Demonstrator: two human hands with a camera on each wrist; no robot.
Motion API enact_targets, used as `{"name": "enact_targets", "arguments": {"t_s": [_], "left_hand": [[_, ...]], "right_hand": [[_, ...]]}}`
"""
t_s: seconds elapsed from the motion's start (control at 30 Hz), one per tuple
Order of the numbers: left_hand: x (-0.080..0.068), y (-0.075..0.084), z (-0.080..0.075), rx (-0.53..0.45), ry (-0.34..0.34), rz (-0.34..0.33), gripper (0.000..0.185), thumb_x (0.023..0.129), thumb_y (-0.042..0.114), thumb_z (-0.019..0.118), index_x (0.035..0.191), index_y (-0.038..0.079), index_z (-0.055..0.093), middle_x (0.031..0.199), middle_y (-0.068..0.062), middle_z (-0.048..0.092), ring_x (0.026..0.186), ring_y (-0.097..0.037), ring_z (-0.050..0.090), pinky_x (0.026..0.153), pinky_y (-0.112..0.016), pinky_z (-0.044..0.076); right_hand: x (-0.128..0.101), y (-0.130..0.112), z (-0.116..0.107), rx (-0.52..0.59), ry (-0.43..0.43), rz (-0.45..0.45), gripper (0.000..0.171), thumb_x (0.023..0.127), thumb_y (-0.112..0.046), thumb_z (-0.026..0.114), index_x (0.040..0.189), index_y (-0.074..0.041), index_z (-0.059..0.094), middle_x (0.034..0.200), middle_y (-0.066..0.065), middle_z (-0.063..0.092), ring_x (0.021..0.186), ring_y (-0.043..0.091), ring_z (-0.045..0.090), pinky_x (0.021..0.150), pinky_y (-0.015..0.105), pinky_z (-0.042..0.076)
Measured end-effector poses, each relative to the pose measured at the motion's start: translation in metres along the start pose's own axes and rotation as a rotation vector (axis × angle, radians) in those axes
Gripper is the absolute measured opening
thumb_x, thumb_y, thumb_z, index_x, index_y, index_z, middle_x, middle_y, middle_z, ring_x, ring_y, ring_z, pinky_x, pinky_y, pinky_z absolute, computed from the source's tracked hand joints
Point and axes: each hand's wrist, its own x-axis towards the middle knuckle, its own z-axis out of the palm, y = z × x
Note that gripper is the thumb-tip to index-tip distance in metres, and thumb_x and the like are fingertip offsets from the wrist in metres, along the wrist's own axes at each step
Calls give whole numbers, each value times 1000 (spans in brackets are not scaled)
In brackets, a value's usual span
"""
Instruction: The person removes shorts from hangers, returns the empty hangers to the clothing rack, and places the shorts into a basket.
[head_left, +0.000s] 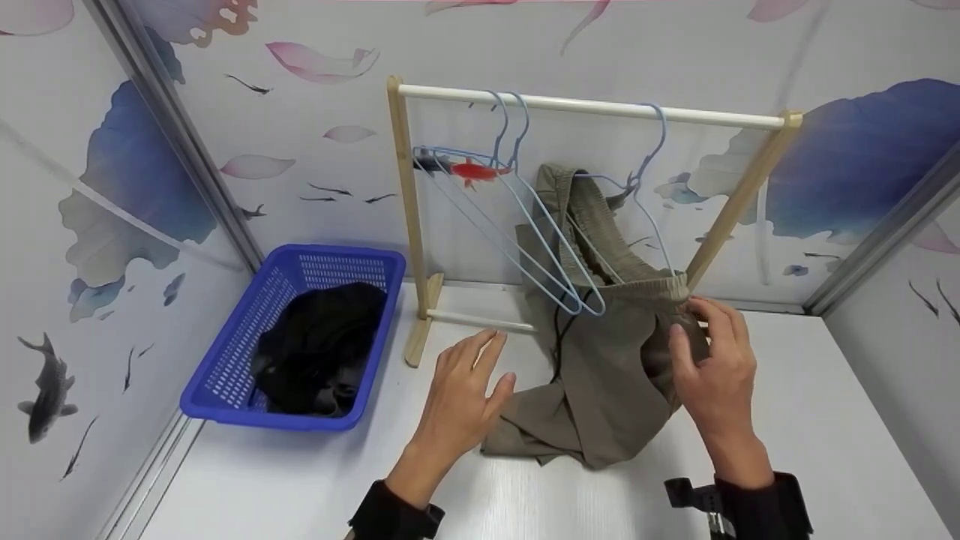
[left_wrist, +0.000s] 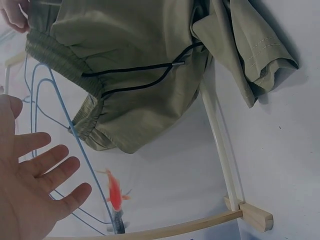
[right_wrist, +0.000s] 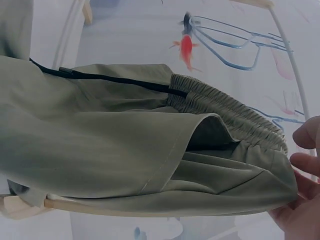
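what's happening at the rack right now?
A person is hanging olive shorts on a small wooden rack. The right hand pinches the elastic waistband, which is draped over a light blue hanger on the rail, while the legs trail down onto the white table. The left hand hovers open beside the shorts, holding nothing. Two more empty hangers hang to the left. A blue basket holds a dark garment.
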Motion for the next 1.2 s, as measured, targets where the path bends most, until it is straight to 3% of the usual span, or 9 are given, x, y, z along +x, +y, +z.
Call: {"name": "enact_targets", "arguments": {"t_s": [0.13,0.23,0.33,0.53,0.67,0.8,0.97,1.2], "left_hand": [[-1,0,0,5,0,0,48,97,24,67,138,1,62,136,-14,62,125,-31,60,100,-50,49],[-1,0,1,5,1,1,47,97,24,67,138,1,63,135,-14,62,125,-32,60,99,-50,49],[-1,0,1,5,2,3,46,99,26,64,138,1,63,135,-14,62,124,-32,60,98,-50,49],[-1,1,0,2,-11,-11,46,100,27,62,138,2,63,136,-13,62,125,-31,60,99,-50,49],[-1,0,0,2,-11,-16,45,99,27,64,137,3,63,135,-13,62,124,-31,60,99,-50,49],[-2,0,0,-1,-7,-14,46,97,24,67,137,2,63,135,-13,63,124,-31,60,98,-50,50],[-2,0,-1,-4,-11,-16,47,96,24,68,137,1,64,135,-14,63,124,-32,60,99,-51,50],[-3,-1,-1,-8,-7,-16,46,97,25,67,136,1,64,135,-14,63,123,-32,60,97,-51,50]], "right_hand": [[-2,4,1,-27,-68,75,36,94,3,66,130,8,61,122,27,61,110,40,61,96,36,47],[-2,7,1,-41,-116,115,36,97,0,65,131,10,58,122,31,59,112,45,59,95,58,45],[-1,9,2,-47,-156,145,36,99,-2,64,131,12,57,122,32,58,114,47,57,98,62,42],[1,13,4,-41,-180,168,34,101,-7,62,130,12,59,120,33,60,113,49,58,98,62,42],[3,15,5,-36,-164,171,30,103,-9,61,125,11,63,115,32,66,105,47,64,90,57,46],[4,16,5,-67,-143,166,25,102,-10,63,119,8,68,101,27,72,86,38,67,77,40,47],[8,14,3,-105,-137,139,19,100,-9,66,111,5,73,78,18,69,65,22,54,63,23,39],[15,11,-2,-108,-195,150,15,103,-8,63,100,6,70,65,8,54,59,10,40,57,21,32]]}}
